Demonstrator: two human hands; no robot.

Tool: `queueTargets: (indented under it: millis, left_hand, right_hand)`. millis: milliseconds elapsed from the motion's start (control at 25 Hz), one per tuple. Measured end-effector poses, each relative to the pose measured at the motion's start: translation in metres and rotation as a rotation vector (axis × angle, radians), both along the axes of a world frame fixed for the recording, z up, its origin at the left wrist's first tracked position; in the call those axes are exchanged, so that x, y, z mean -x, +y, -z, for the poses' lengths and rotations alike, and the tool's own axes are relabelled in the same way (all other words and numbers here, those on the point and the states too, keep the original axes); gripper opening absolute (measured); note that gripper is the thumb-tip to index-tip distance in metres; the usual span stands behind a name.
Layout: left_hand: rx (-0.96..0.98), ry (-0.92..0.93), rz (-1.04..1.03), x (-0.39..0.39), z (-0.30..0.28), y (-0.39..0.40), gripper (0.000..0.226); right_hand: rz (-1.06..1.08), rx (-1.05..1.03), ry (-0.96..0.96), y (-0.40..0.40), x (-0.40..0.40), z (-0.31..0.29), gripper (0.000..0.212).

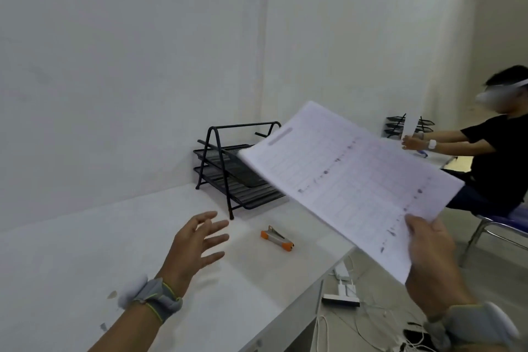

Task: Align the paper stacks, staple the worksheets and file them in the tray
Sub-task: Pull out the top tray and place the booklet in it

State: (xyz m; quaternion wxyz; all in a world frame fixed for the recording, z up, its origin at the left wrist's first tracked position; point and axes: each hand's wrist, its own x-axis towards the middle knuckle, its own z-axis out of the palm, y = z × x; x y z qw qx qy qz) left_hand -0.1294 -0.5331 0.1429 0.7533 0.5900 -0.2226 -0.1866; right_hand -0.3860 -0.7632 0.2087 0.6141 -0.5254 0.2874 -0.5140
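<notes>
Gripping worksheets [351, 180] w/ right hand [431, 254] at the near right corner, thumb on top of the sheets, other fingers hidden underneath. Holding the stack up in the air, above the table's right edge and partly over the floor. Lying fairly flat, slightly tilted, long axis running from near right (by the hand) up toward far left; far corner reaching over the black wire tray [228, 171] and covering its right side. Print facing up: grid of lines w/ a row of dark marks along the right side, too blurred to read.

Hovering left hand [197, 243] over the white table [85, 266], palm turned toward the right, fingers spread and relaxed, holding nothing, touching nothing. Forearm coming in from lower left, grey wristband w/ yellow trim at the wrist. Similar grey band on right wrist.

Sitting at far side of table, near the wall corner: tray, tiered, black frame w/ mesh shelves. Lying on table between left hand and paper: stapler [277, 238], orange ends, grey body, long axis going far-left to near-right, apart from both hands.

Sitting at far right: another person [485, 151] in black shirt, on a chair, arms out toward a second black tray [397, 126]. Lying on floor at lower right: cables and chargers [345, 288].
</notes>
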Motion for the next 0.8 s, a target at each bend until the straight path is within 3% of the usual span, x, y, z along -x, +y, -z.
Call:
queueTargets:
  millis: [200,440,600,800]
  left_hand:
    - [-0.372,-0.24,-0.081,-0.028,0.048,-0.019,0.02]
    - [-0.551,-0.364,-0.117,-0.049,0.074,-0.041,0.023]
    - [-0.588,-0.357,-0.154,-0.058,0.073,-0.06,0.03]
    - [-0.813,-0.466,-0.287,-0.073,0.074,-0.082,0.04]
  right_hand:
    - [0.12,-0.005,0.038,-0.044,0.0,-0.017,0.036]
    - [0.131,-0.047,0.127,-0.082,-0.013,-0.013,0.035]
    - [0.051,-0.136,0.147,-0.092,-0.018,-0.008,0.027]
    - [-0.121,-0.204,0.074,-0.095,-0.025,-0.013,0.03]
